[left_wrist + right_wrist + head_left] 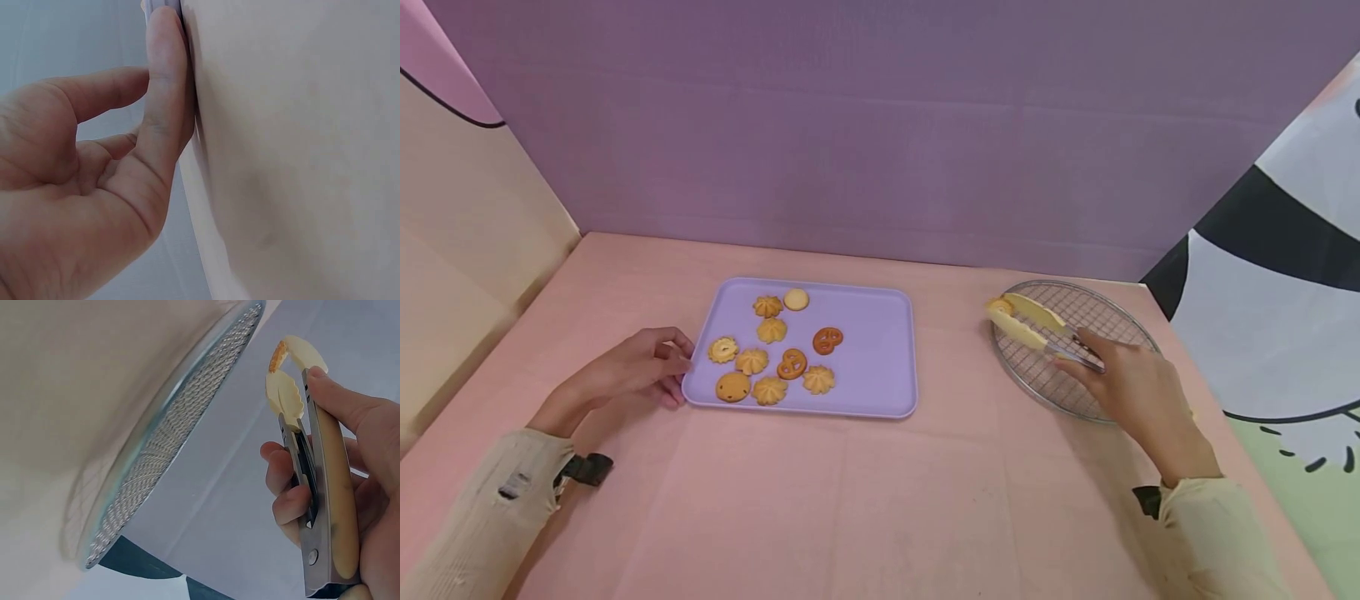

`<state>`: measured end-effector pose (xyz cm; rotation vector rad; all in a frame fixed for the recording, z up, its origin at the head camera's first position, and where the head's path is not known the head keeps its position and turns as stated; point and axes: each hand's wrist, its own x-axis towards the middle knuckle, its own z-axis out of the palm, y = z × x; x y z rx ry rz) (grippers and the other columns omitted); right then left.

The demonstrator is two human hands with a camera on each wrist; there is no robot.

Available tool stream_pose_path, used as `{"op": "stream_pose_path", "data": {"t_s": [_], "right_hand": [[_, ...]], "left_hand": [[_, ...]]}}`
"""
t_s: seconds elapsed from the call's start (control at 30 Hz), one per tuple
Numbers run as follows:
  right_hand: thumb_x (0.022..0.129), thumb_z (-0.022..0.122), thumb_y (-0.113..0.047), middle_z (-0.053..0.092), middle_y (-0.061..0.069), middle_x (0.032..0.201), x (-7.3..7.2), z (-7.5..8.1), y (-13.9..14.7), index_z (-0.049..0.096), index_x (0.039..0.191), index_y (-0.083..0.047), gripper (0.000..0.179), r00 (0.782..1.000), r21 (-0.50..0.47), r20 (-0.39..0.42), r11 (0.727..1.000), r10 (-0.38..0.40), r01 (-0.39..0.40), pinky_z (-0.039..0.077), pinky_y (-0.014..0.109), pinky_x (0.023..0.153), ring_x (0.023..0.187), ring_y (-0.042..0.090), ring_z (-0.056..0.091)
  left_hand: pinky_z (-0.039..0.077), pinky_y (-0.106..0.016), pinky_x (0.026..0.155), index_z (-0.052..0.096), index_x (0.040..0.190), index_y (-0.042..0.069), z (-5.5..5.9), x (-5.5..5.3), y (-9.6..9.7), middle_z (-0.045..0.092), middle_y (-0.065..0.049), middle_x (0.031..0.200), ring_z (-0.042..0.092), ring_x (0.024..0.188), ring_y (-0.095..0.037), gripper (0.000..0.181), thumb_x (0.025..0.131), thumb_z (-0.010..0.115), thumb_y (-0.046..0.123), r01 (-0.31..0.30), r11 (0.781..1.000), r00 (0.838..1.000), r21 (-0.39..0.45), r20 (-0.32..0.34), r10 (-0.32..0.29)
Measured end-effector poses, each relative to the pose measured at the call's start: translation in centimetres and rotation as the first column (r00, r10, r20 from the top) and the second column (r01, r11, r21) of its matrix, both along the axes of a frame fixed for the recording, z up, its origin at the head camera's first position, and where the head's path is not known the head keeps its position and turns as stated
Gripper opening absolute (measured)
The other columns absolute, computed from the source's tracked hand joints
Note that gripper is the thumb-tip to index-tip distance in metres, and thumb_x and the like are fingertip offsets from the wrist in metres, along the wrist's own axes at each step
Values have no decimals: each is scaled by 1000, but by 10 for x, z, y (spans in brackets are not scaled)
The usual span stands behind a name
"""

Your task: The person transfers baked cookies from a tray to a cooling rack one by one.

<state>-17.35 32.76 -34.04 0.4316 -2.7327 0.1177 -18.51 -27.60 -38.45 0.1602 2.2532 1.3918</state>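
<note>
In the head view my right hand (1138, 385) grips a pair of metal tongs with pale yellow scalloped tips (1022, 329). A small golden cookie (1002, 306) is pinched between those tips, over the left rim of a round wire rack (1060, 392). The right wrist view shows the tongs (325, 487) held above the rack (169, 437), with the cookie's edge (278, 357) showing at the tips. My left hand (636, 365) touches the left edge of a lilac tray (872, 367); in the left wrist view its fingers (164, 69) lie extended against the tray's rim.
Several cookies lie on the tray, mostly on its left half: flower-shaped ones (751, 361), pretzel-shaped ones (792, 364), a round face-like one (733, 387) and a small plain disc (796, 299). Pink covering (925, 500) spans the table. A purple wall (880, 150) stands behind.
</note>
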Motion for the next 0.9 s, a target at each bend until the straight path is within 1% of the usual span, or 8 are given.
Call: {"op": "stream_pose_path", "data": {"t_s": [0.13,0.27,0.33,0.43,0.53,0.73,0.9], "right_hand": [[82,81,-35,69,23,77,-2,-3,5,66,120,4,56,1000,-9,12,1000,-11,11,48,49,45,53,24,55],[83,80,-34,68,24,74,-4,-6,10,66,118,5,55,1000,-19,6,1000,-24,24,48,52,45,52,27,57],[84,79,-35,66,22,69,-6,-7,12,65,119,5,55,999,-20,12,999,-32,32,47,50,43,49,25,54],[85,78,-35,66,20,67,-7,-9,14,65,119,5,55,999,-18,24,999,-39,39,46,48,43,48,22,52],[85,78,-36,66,20,68,-8,-11,16,65,119,5,55,998,-15,34,999,-46,47,46,47,42,48,20,50],[87,75,-38,66,21,69,-9,-13,21,64,122,6,57,993,-3,77,996,-86,86,43,40,40,49,19,45],[88,74,-38,66,25,73,-10,-14,22,63,122,7,57,992,-1,88,996,-90,90,43,40,39,49,20,46]], "left_hand": [[62,-37,68,38,127,-12,0,-1,0,62,-20,97,68,73,-26,37,100,54,7,1,1000,1000,-2,1,-1],[62,-37,68,38,128,-12,0,-1,0,62,-20,97,68,73,-26,37,100,54,7,2,1000,1000,-5,2,-2],[62,-37,68,38,128,-12,0,-1,0,62,-20,97,68,74,-26,38,101,54,8,5,1000,1000,-9,2,-5],[62,-37,68,37,129,-12,0,-1,-1,62,-20,98,68,74,-26,38,101,54,8,8,1000,1000,-6,6,-8],[62,-37,68,37,129,-12,-1,-2,-1,62,-21,98,68,74,-26,39,101,54,9,11,1000,1000,-1,9,-11],[62,-37,68,37,128,-11,-1,-2,-1,62,-20,97,68,74,-27,38,101,54,8,13,1000,1000,2,11,-13],[62,-37,68,37,128,-12,-1,-1,-2,62,-20,97,68,74,-27,38,100,55,8,14,1000,1000,8,7,-14]]}}
